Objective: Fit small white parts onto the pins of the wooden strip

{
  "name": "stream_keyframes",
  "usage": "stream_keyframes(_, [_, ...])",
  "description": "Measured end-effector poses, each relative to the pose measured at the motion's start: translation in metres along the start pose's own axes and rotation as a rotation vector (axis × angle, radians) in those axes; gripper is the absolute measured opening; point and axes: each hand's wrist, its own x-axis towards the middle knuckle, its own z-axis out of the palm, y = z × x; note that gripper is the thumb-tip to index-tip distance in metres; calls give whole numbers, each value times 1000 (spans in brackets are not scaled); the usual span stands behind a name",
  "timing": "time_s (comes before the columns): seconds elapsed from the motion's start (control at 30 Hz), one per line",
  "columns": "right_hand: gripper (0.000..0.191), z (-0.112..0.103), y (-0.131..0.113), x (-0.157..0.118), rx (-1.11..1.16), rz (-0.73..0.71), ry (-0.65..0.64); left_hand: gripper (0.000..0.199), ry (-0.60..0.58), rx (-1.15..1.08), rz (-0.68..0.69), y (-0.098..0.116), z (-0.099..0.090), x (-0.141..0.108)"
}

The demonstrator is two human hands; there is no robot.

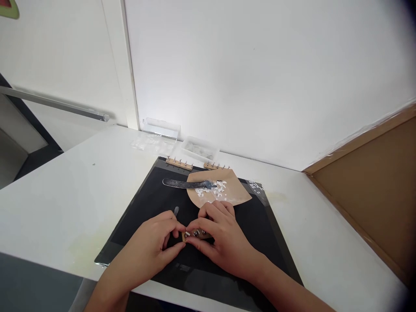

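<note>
A small wooden strip with round metal studs (202,234) lies low over the black mat (143,225), partly hidden by my fingers. My left hand (155,240) pinches near the strip's left end with thumb and forefinger. Coming from the right, my right hand (224,236) curls over the strip, and its thumb and forefinger meet close to the left fingertips. Small white bits show by the studs; what exactly the fingertips hold there is too small to tell. Just beyond the left hand lies a short, clear, rounded piece (176,211).
Ahead is a brown paper sheet (235,190) with many white chips (221,187) and a dark curved nail file (178,183). Two pegged wooden strips, one on the left (179,163), stand at the mat's far edge. Behind are a clear plastic box (161,128) and a shallow tray (199,148).
</note>
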Motion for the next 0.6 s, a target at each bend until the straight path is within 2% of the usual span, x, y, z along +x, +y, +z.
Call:
stream_keyframes(0.3, [7,1,-1,-1,13,1,-7,9,-8,-11,-44,0,0,3])
stream_keyframes(0.6, [10,0,-2,0,7,14,-25,10,-14,-4,-34,3,-2,3])
